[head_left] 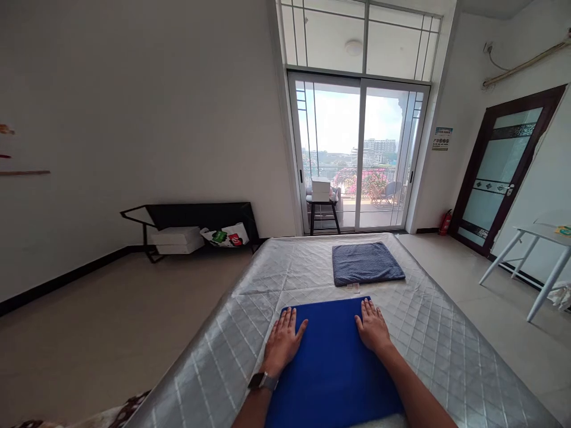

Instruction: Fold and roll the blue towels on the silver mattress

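Observation:
A flat blue rectangular cloth or mat (332, 362) lies in front of me on a quilted silver-grey cover (218, 339). On its far left corner rests my left hand (284, 339), palm down with the fingers stretched and the thumb apart. My right hand (373, 327) lies flat on the far right corner, fingers extended. Neither hand grips anything. Just beyond the blue piece is a folded dark grey-blue towel (368, 263) with a small white label at its near edge. My forearms cover part of the blue piece's sides.
By the left wall stands a low black bench (200, 215) with a white box (176, 239) and a printed bag (227, 236). A black stool (324, 215) is near the sliding glass door (328, 148). At right are a white table (546, 230) and a fire extinguisher (445, 223).

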Demonstrator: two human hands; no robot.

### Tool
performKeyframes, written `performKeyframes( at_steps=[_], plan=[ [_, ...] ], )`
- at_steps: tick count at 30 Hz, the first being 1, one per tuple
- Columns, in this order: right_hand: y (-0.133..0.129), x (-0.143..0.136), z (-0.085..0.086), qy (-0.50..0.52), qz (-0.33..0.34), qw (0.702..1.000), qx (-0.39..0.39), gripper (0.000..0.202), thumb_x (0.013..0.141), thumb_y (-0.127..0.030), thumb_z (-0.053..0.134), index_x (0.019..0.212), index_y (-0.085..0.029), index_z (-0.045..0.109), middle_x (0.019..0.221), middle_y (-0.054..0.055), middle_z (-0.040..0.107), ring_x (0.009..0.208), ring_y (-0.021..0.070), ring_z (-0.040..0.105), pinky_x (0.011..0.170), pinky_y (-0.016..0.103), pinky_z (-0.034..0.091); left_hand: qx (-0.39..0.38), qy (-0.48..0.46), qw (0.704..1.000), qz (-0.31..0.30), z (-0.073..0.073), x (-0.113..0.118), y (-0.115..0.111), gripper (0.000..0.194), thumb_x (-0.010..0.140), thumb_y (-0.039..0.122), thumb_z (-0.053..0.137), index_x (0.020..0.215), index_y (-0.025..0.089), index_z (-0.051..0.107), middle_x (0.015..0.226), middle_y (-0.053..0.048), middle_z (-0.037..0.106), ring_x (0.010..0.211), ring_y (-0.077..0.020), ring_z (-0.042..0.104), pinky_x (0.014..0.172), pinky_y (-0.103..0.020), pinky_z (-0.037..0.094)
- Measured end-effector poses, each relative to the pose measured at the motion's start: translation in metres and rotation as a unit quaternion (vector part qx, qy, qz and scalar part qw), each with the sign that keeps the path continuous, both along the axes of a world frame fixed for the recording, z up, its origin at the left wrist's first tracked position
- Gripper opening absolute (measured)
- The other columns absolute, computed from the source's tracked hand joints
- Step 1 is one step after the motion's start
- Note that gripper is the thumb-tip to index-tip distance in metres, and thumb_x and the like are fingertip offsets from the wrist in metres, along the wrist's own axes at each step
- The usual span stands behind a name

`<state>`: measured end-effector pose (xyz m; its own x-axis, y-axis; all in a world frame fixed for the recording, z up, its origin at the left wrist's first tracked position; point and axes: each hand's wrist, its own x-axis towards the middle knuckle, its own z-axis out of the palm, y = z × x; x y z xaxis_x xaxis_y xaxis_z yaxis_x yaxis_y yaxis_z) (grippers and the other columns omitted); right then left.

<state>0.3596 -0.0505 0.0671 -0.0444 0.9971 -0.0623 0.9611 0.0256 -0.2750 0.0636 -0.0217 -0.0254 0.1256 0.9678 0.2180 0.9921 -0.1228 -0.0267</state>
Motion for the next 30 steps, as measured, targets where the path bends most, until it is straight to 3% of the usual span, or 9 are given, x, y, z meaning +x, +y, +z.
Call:
performKeyframes(
  at_steps=[10, 13, 18, 21, 30],
  plan=[
    [-0.001, 0.0, 0.001, -0.001, 0.001, 1.0, 0.001, 0.066, 0.1, -0.042, 0.019, 0.156, -0.007, 0.022, 0.163, 0.01, 0.02, 0.152, 0.0194, 0.013, 0.121, 0.035, 0.009, 0.021, 0.002, 1.0, 0.006, 0.009, 0.004, -0.006, 0.063, 0.099, 0.047, 0.024, 0.148, 0.013, 0.043, 0.154, -0.015, 0.042, 0.144, -0.0297, 0.037, 0.116, -0.048, 0.031],
    [-0.001, 0.0, 0.001, 0.001, 0.001, 1.0, 0.003, 0.066, 0.1, -0.041, 0.02, 0.156, -0.006, 0.023, 0.163, 0.01, 0.02, 0.152, 0.0196, 0.012, 0.121, 0.036, 0.008, 0.02, 0.001, 1.0, 0.007, 0.006, 0.002, -0.005, 0.064, 0.098, 0.046, 0.026, 0.148, 0.009, 0.042, 0.154, -0.017, 0.042, 0.144, -0.0307, 0.037, 0.116, -0.049, 0.032],
    [0.0, 0.0, -0.001, 0.001, -0.003, 1.0, -0.001, 0.066, 0.1, -0.042, 0.021, 0.156, -0.008, 0.022, 0.163, 0.009, 0.019, 0.152, 0.0196, 0.012, 0.121, 0.036, 0.008, 0.045, -0.033, 0.998, -0.028, -0.005, -0.004, 0.0, 0.061, 0.098, 0.048, 0.027, 0.152, 0.019, 0.037, 0.152, -0.013, 0.047, 0.144, -0.0294, 0.037, 0.115, -0.05, 0.032],
    [0.001, 0.0, -0.001, 0.004, -0.001, 1.0, 0.003, 0.066, 0.1, -0.041, 0.022, 0.156, -0.008, 0.022, 0.163, 0.01, 0.02, 0.152, 0.0204, 0.012, 0.121, 0.036, 0.009, 0.038, -0.043, 0.998, -0.016, -0.005, -0.004, 0.001, 0.066, 0.098, 0.053, 0.026, 0.152, 0.017, 0.034, 0.153, -0.014, 0.046, 0.144, -0.0295, 0.036, 0.115, -0.049, 0.032],
    [0.001, 0.001, -0.002, 0.016, -0.006, 1.0, 0.008, 0.066, 0.099, -0.042, 0.022, 0.156, -0.008, 0.022, 0.163, 0.009, 0.019, 0.152, 0.0205, 0.013, 0.121, 0.036, 0.009, 0.002, -0.031, 0.999, 0.029, 0.013, 0.008, -0.004, 0.071, 0.097, 0.053, 0.022, 0.149, 0.007, 0.039, 0.156, -0.017, 0.038, 0.146, -0.0304, 0.033, 0.117, -0.047, 0.029]
  ],
)
